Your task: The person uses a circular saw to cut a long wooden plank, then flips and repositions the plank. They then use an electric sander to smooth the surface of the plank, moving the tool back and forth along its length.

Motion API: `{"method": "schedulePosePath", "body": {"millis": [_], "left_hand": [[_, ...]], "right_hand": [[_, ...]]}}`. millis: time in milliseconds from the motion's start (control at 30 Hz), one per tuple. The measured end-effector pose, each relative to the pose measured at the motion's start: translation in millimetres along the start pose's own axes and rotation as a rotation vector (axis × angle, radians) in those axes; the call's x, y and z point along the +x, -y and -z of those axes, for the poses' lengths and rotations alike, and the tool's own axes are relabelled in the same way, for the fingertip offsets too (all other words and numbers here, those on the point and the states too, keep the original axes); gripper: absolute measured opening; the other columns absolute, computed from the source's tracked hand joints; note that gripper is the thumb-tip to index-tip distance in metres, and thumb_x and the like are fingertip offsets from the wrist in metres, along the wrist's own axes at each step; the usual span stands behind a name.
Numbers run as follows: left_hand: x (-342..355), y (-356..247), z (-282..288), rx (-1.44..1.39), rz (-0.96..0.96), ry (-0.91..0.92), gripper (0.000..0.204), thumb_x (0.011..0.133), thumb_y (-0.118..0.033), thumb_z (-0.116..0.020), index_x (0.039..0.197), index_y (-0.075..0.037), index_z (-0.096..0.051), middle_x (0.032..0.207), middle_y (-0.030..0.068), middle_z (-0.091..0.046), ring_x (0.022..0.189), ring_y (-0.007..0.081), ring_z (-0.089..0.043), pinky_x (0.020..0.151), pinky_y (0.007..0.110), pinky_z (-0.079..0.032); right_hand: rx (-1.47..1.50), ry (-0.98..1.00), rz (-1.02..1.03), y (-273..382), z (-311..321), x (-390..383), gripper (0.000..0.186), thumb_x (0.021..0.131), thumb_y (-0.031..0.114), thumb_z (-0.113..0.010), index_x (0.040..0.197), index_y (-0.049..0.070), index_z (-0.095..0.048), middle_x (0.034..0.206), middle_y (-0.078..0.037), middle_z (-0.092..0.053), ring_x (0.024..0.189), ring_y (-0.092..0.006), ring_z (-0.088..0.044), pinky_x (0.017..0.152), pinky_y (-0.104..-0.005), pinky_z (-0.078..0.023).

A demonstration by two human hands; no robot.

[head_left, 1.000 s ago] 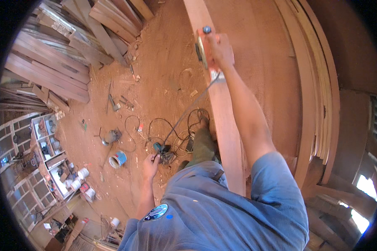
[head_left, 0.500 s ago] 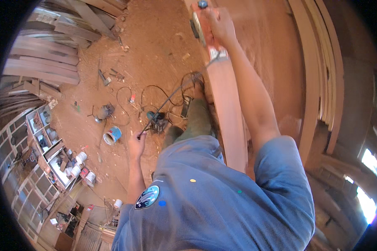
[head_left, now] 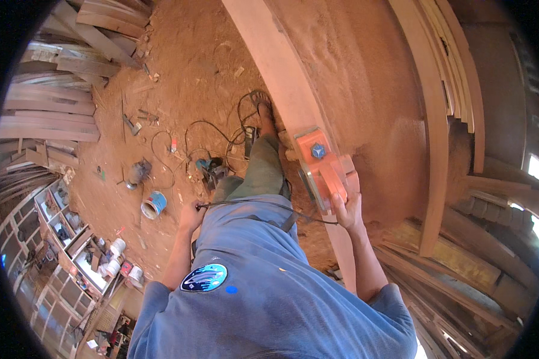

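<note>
An orange electric hand planer (head_left: 324,170) with a blue front knob rests on a long reddish plank (head_left: 287,78). My right hand (head_left: 348,209) is closed round the planer's rear handle. From the back of the tool a black power cord (head_left: 269,205) crosses in front of my body to my left hand (head_left: 191,215), which is closed on it at my left side. The planer's underside is hidden against the wood.
Left on the dusty floor lie a blue-and-white can (head_left: 154,205), a teal power tool (head_left: 211,170) and loops of cable (head_left: 206,124). Stacked boards (head_left: 48,113) stand far left. Long planks (head_left: 431,119) run along the right. A compartmented white shelf (head_left: 72,230) holds pots.
My right hand has drawn the planer back along the plank, from the far end to near my body. My left hand still grips the cord, which now lies lower across me.
</note>
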State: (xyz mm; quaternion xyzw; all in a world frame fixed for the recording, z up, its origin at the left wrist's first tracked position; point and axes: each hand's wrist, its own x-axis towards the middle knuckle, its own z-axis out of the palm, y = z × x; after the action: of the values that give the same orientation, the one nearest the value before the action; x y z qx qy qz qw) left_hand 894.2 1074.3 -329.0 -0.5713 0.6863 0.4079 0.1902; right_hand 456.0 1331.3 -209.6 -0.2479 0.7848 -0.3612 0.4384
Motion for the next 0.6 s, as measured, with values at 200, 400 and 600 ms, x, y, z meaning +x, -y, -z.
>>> {"method": "schedulePosePath", "body": {"millis": [200, 400, 600], "left_hand": [[13, 15, 36, 0.049, 0.043, -0.063, 0.028, 0.089, -0.028, -0.073, 0.095, 0.000, -0.074, 0.088, 0.0209, -0.074, 0.086, 0.0349, -0.073, 0.076, 0.042, -0.055], [32, 7, 65, -0.017, 0.142, -0.113, 0.032, 0.089, -0.033, -0.074, 0.092, -0.001, -0.074, 0.087, 0.0205, -0.074, 0.084, 0.0341, -0.073, 0.076, 0.042, -0.055], [80, -8, 81, -0.049, 0.181, -0.106, 0.038, 0.091, -0.040, -0.071, 0.098, -0.003, -0.076, 0.089, 0.0234, -0.074, 0.086, 0.0372, -0.072, 0.077, 0.044, -0.055]], "right_hand": [[0.001, -0.193, 0.259, 75, -28, 123, 0.059, 0.097, 0.039, -0.061, 0.141, -0.001, -0.054, 0.086, -0.025, -0.071, 0.076, -0.0306, -0.071, 0.068, -0.0413, -0.054], [0.044, -0.231, 0.290, 173, -46, 256, 0.050, 0.100, 0.043, -0.059, 0.090, -0.006, -0.066, 0.058, -0.003, -0.051, 0.057, -0.0107, -0.050, 0.050, -0.0358, -0.039], [-0.021, -0.285, 0.278, 252, -62, 381, 0.054, 0.096, 0.045, -0.062, 0.076, -0.005, -0.063, 0.052, -0.006, -0.046, 0.051, -0.0128, -0.046, 0.049, -0.0372, -0.036]]}}
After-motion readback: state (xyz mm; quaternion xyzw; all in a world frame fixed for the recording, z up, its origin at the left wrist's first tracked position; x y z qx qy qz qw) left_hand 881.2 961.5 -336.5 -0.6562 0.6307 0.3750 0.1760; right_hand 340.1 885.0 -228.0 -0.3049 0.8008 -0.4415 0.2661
